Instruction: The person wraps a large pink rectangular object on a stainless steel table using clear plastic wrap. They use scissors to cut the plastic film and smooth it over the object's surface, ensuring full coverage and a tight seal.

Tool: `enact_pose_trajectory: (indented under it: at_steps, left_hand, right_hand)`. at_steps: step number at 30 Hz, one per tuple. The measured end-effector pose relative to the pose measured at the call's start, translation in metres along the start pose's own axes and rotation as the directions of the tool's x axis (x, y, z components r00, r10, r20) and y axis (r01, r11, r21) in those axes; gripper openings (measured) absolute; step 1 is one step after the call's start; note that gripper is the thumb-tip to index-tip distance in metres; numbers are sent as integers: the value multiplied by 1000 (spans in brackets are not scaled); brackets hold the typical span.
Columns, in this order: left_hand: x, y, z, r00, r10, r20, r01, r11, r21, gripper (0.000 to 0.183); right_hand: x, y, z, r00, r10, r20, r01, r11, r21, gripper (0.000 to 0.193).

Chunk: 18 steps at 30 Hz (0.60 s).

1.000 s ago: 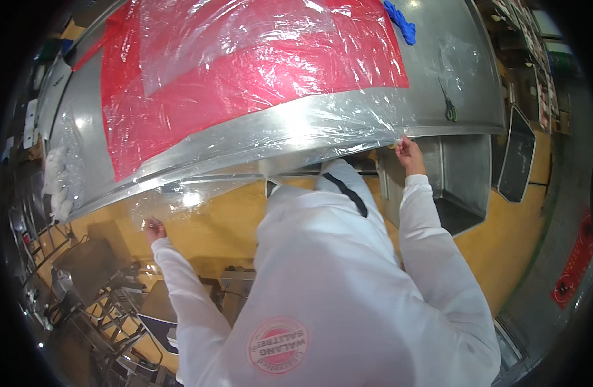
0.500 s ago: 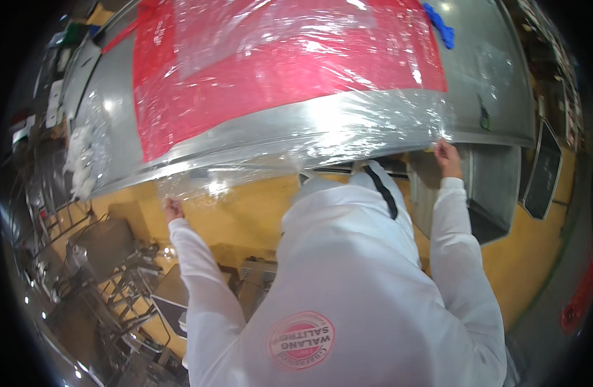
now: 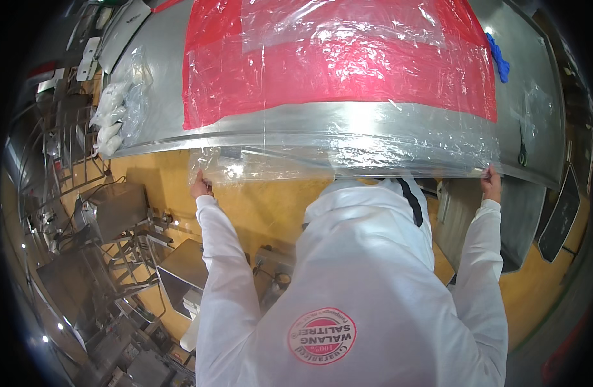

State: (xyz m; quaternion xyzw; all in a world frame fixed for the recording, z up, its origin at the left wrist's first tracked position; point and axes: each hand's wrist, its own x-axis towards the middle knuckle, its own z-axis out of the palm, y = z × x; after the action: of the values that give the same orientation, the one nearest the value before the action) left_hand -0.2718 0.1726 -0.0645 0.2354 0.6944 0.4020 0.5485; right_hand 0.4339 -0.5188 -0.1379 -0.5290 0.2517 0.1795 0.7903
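Note:
A wide sheet of clear plastic film (image 3: 283,158) stretches over the steel table's near edge toward me. My left hand (image 3: 202,185) pinches its near left corner, out beyond the table edge. At the near right corner, my right hand (image 3: 491,185) is closed on the same film. Farther back, the film lies wrinkled and shiny over a red plastic sheet (image 3: 245,84) spread flat on the steel table (image 3: 158,122). Both forearms, in white sleeves, reach forward from the lower edge.
White bundles in clear plastic (image 3: 113,109) sit at the table's left end. A blue glove-like item (image 3: 498,58) and dark-handled scissors (image 3: 522,153) lie on its right. Below the right side stands a grey metal bin (image 3: 522,219). Metal stands and boxes (image 3: 113,209) fill the left floor.
The view has shifted, so the table and red sheet sit farther right. My hands are now more level with each other, and the film's near edge runs straighter between them.

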Motion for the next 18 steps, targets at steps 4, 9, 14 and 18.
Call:
enact_pose_trajectory:
  at_steps: [4,9,14,18]
  left_hand:
    - [1,-3,1,997,-24,80,36,988,-148,20]
    - [31,-10,-25,1000,1,28,1,998,-57,18]
    - [30,-26,-13,992,-103,69,110,989,-101,7]
    - [71,-11,-81,989,-64,130,79,991,-111,15]
  right_hand:
    - [-21,-12,14,979,-52,196,97,968,-231,13]
    - [-12,-13,14,972,-82,220,158,922,-353,17]
    - [11,-35,-17,999,29,-34,-39,939,-341,26]
    - [3,-21,-35,745,-105,658,667,113,-737,26]
